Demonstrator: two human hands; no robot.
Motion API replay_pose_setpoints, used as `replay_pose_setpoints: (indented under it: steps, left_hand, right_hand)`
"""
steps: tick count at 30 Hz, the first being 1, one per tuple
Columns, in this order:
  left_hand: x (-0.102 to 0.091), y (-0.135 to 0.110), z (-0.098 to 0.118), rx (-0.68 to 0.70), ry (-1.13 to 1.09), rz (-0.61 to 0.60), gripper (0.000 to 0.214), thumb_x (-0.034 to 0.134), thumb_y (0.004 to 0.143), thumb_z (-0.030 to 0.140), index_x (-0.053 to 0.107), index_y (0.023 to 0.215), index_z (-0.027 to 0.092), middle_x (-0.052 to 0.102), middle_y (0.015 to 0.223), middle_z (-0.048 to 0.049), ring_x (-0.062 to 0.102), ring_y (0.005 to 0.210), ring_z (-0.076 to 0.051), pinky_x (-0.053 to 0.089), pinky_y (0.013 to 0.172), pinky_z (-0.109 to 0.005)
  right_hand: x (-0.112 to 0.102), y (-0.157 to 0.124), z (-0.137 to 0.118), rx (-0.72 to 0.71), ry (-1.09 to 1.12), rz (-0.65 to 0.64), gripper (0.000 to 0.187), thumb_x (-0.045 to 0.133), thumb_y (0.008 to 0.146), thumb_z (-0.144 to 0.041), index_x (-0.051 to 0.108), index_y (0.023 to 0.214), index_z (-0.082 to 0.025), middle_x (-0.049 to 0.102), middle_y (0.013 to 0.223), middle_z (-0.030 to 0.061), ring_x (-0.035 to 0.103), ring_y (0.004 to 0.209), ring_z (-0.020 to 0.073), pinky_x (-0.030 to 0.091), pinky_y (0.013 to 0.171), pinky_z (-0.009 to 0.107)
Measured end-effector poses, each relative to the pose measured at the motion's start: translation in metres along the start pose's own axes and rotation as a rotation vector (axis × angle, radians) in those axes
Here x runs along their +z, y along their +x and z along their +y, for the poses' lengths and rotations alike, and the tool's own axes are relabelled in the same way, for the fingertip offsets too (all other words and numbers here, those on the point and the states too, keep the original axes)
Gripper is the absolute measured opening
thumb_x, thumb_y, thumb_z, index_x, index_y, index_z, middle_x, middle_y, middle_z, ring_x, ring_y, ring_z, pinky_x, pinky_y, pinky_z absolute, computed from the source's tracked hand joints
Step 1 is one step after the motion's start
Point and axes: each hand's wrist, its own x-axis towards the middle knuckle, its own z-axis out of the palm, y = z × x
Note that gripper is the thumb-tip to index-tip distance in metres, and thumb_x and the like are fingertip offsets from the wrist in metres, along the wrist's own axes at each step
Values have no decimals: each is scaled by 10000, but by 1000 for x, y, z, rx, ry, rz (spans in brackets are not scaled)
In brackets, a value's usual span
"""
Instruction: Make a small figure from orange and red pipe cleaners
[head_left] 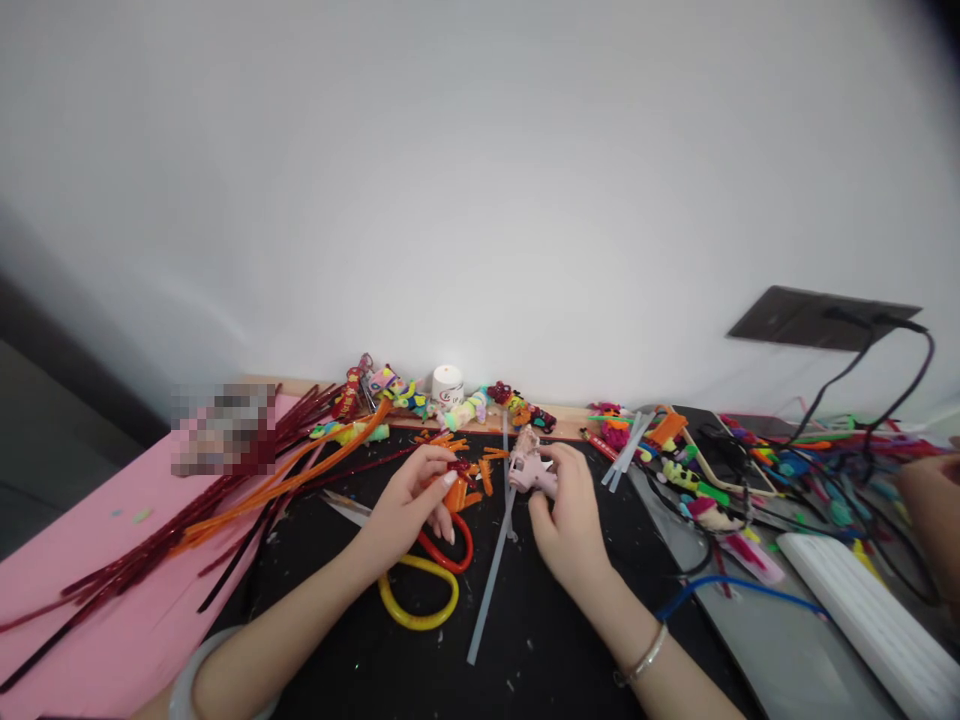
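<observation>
My left hand [412, 500] is closed, its fingertips pinching a small dark red and orange fuzzy pipe-cleaner piece [457, 470]. Wrapped around the handle of a pale pink glue gun [529, 470] is my right hand [574, 505]. A long translucent glue stick [491, 590] runs from near the gun toward the front of the black mat [555, 640]. Scissors [418, 605] with one red and one yellow handle loop lie under and beside my left hand. Short orange pipe-cleaner pieces [487, 475] are scattered between my hands.
Long dark red pipe cleaners [142, 545] and orange ones [255, 505] lie across the pink surface [67, 620] at left. A white cup [448, 385] stands by the wall. At right are glue sticks [628, 450], cables, a white power strip [862, 600] and another person's hand [930, 510].
</observation>
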Motion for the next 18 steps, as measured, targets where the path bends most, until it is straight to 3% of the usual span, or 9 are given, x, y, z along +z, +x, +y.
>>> replay_pose_setpoints:
  steps: [3,6,13,18]
  left_hand:
    - [-2,1,2,-69,-181,-24,273,574,829,383,440,1009,228,484,635,91,549,354,-67,396,372,-150]
    - [-3,0,2,-109,-271,-21,291,588,829,373,448,1044,236,431,535,112,529,355,-62,373,382,-131]
    - [-4,1,3,-118,-314,12,292,599,831,338,460,1067,238,448,477,105,507,366,-59,380,414,-132]
    - [-6,2,4,-91,-316,75,298,612,819,335,473,1063,236,465,523,97,519,389,-56,392,430,-140]
  right_hand:
    - [1,7,14,206,-294,-140,537,482,654,-82,465,1186,-146,432,1213,169,439,1114,333,406,865,463]
    - [3,8,18,313,-438,-271,578,498,663,-112,455,1238,-151,436,1209,177,473,1078,345,425,798,445]
    - [-1,10,12,326,-515,-358,448,504,694,-139,511,1142,-147,595,986,127,557,939,303,416,737,377]
    - [-4,11,13,279,-347,-278,338,515,749,-194,535,1083,-152,633,998,113,605,881,274,432,713,342]
